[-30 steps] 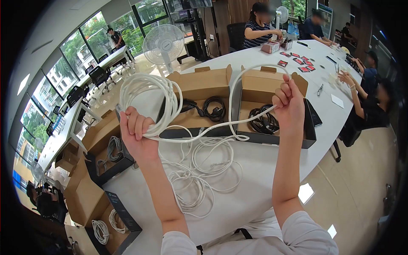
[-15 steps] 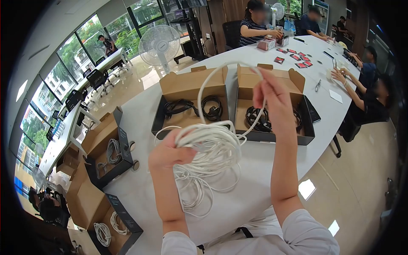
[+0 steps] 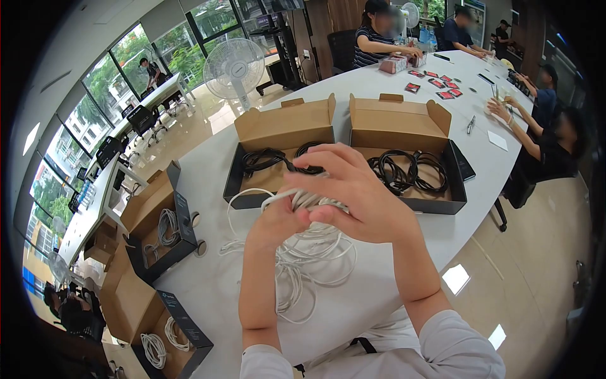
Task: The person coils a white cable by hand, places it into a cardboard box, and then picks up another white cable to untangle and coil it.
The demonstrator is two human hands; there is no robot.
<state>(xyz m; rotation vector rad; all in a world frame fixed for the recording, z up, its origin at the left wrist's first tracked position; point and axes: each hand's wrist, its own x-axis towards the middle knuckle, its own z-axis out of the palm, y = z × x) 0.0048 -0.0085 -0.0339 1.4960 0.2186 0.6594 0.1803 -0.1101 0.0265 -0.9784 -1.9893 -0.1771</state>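
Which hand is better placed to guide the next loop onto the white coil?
Probably the right hand: its fingers arch over the coil from above, while the left hand seems busy holding it at the side.

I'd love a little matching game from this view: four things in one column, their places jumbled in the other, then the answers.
Things:
1. Black cables
2. White fan
3. Red packets
4. Bundle of white cable

Places:
a. Between the left hand and right hand
b. Scattered on the far part of the table
c. Inside the two open boxes just beyond the hands
d. Past the table's edge, near the windows

Right pairs: 1-c; 2-d; 3-b; 4-a
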